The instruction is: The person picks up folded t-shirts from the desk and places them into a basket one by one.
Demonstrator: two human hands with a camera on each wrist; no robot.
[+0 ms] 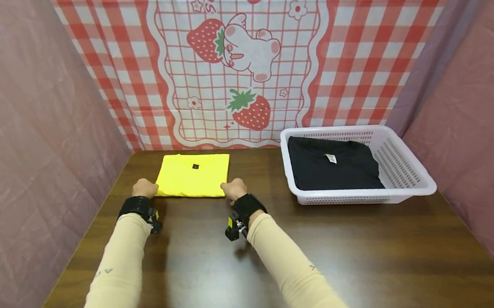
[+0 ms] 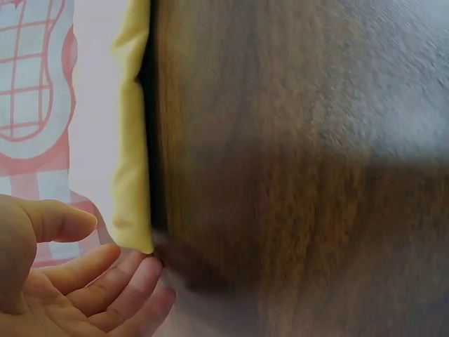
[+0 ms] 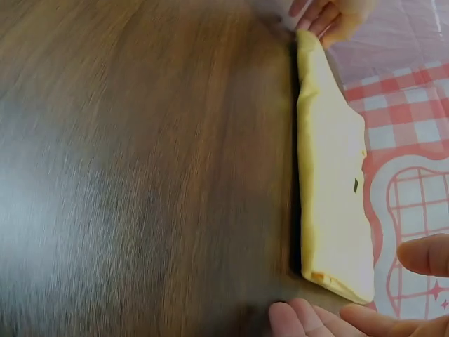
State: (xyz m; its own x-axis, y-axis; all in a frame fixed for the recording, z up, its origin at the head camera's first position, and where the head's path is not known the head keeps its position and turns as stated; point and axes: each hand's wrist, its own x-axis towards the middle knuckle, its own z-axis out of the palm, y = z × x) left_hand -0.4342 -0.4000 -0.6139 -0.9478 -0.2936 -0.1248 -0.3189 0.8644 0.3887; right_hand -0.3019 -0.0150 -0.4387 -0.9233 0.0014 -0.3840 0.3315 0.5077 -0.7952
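A yellow T-shirt, folded into a flat rectangle with a small black label, lies on the table near the back wall. At its near left corner is my left hand; in the left wrist view its loosely bent fingers touch the corner, and the thumb stands apart. My right hand is by the near right corner. The right wrist view has its fingers just beside the folded end, thumb spread away, nothing pinched.
A white plastic basket stands at the back right, holding a folded black garment with a white label. Behind the brown table hangs a red-and-white strawberry cloth. Pink fabric hangs along both sides.
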